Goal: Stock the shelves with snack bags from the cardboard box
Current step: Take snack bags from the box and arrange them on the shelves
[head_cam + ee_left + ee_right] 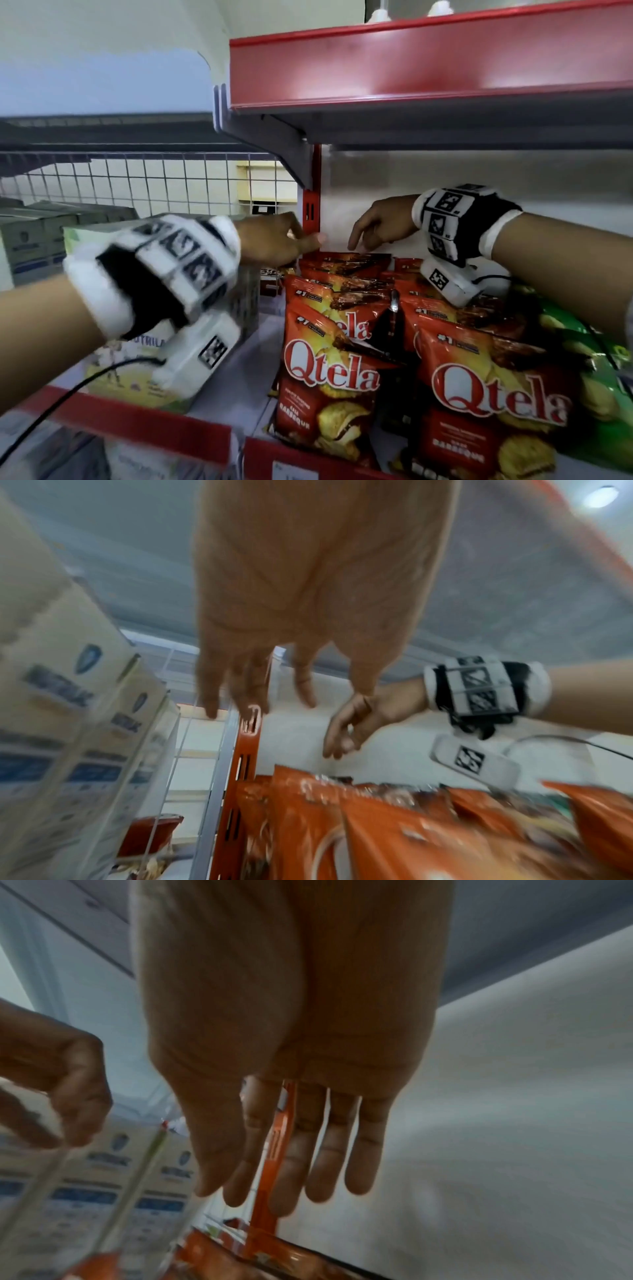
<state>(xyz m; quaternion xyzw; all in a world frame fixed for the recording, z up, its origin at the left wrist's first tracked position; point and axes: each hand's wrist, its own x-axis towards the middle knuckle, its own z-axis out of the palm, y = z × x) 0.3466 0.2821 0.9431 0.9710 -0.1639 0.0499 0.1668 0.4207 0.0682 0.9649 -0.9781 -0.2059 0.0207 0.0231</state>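
Red Qtela snack bags [329, 373] stand in two rows on the shelf [137, 425], and the rearmost bag [346, 260] is against the white back panel. My left hand [305, 245] reaches over the left row to the back, fingers loosely extended above the bag tops [394, 818], and holds nothing. My right hand [356, 241] hangs beside it with straight fingers [322, 1172] pointing down just above the rearmost bag, also holding nothing. The left wrist view shows both the left hand [260, 704] and the right hand [339, 745] without a bag. The cardboard box is out of view.
Green snack bags [589, 359] fill the shelf to the right. A green and yellow carton [137, 377] and pale cartons [68, 696] stand left, beyond a wire grid divider [137, 178]. A red slotted upright [311, 205] rises behind. The red upper shelf [428, 65] hangs low overhead.
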